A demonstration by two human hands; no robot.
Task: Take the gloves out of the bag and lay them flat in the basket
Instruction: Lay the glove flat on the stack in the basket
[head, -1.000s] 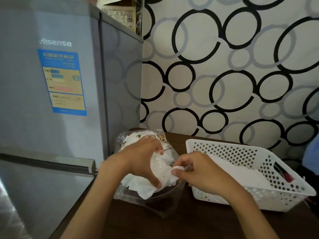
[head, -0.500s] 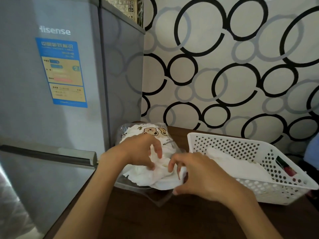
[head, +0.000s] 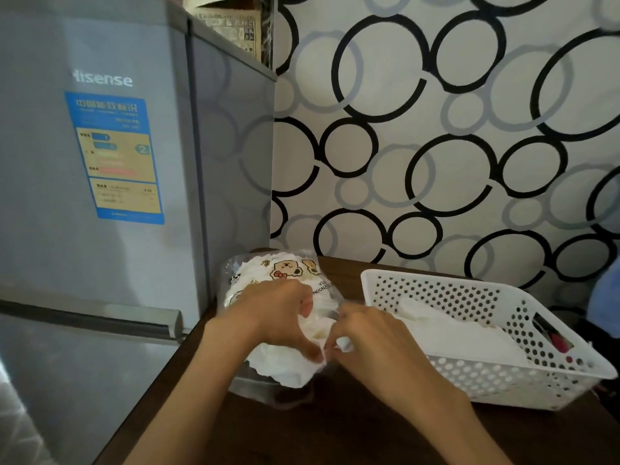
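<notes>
A clear plastic bag [head: 268, 273] printed with cartoon bears lies on the dark wooden table [head: 335, 427], full of thin white gloves [head: 285, 367] that spill out of its near opening. My left hand [head: 275, 313] rests on the bag and pinches the glove bundle. My right hand [head: 365, 333] pinches a glove edge right beside the left fingers. To the right stands a white perforated basket [head: 469, 384] with white gloves [head: 459, 333] lying flat inside.
A grey fridge [head: 100, 196] stands against the table's left side, close to the bag. A wall with black and grey circles [head: 436, 129] is behind. A red and black item [head: 553, 337] shows at the basket's right end. Something blue [head: 604, 303] sits at the far right.
My hands have come closer together over the bag's opening; the right fingers have shifted along the gloves to pinch an edge next to the left thumb.
</notes>
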